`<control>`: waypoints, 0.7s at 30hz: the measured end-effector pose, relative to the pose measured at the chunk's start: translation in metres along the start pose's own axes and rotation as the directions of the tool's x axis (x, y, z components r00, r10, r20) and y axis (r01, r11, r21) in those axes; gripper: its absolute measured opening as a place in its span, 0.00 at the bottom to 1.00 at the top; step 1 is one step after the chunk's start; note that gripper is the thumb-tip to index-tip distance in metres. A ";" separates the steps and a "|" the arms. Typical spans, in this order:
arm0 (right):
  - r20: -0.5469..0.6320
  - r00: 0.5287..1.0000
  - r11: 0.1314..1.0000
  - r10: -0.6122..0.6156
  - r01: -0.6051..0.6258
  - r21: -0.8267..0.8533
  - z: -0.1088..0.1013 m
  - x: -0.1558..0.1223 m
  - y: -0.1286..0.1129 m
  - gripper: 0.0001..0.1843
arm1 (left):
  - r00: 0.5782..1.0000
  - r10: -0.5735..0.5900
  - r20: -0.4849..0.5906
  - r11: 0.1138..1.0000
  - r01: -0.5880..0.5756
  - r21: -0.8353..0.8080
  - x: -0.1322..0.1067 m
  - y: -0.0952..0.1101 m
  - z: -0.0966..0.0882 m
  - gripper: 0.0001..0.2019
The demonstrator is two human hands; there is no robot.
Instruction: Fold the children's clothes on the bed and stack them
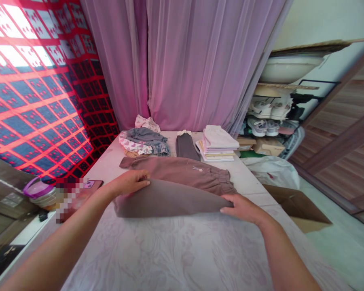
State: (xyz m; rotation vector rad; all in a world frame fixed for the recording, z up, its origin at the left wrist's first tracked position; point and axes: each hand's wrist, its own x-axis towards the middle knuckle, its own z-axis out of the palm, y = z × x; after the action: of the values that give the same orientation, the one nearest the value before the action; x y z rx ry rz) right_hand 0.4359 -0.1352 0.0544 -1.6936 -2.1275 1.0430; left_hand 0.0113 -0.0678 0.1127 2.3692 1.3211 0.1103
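Brown fleece trousers lie doubled over on the near tabletop, soft, light and limp, easiest taken along the folded edge. The left grip and right grip rest flat at either end, spread, pinching nothing.

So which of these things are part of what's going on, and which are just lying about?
Being handled: brown sweatpants, under the left hand and right hand.

Just lying about: stack of folded clothes, dark grey garment, denim garment, phone in a pink case, cardboard box, shoes.
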 end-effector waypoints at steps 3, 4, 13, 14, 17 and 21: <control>-0.102 0.995 0.998 0.011 -0.016 -0.053 -0.017 0.007 0.009 0.17 | 0.998 0.013 -0.069 0.991 -0.003 0.133 0.011 -0.010 -0.016 0.12; -0.122 0.992 0.998 -0.010 0.002 -0.064 -0.025 0.013 0.009 0.18 | 0.995 0.017 -0.100 0.984 0.001 0.180 0.016 -0.013 -0.023 0.12; -0.404 0.908 0.858 0.109 -0.291 -0.423 -0.058 0.129 -0.005 0.18 | 0.942 -0.272 -0.196 0.875 0.327 0.357 0.105 -0.063 -0.034 0.19; -0.396 0.910 0.853 0.119 -0.298 -0.428 -0.054 0.135 -0.002 0.19 | 0.938 -0.291 -0.188 0.868 0.342 0.360 0.109 -0.069 -0.026 0.20; -0.329 0.937 0.851 0.121 -0.268 -0.452 -0.046 0.141 0.013 0.20 | 0.929 -0.318 -0.188 0.858 0.367 0.361 0.112 -0.087 -0.005 0.22; -0.303 0.950 0.843 0.075 -0.223 -0.490 -0.046 0.134 0.019 0.23 | 0.924 -0.326 -0.198 0.871 0.375 0.317 0.115 -0.100 0.005 0.21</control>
State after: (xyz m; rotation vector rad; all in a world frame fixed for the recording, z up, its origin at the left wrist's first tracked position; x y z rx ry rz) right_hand 0.4357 0.0073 0.0421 -2.1194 -2.2405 0.2241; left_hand -0.0043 0.0714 0.0530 2.3814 1.9620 -0.0787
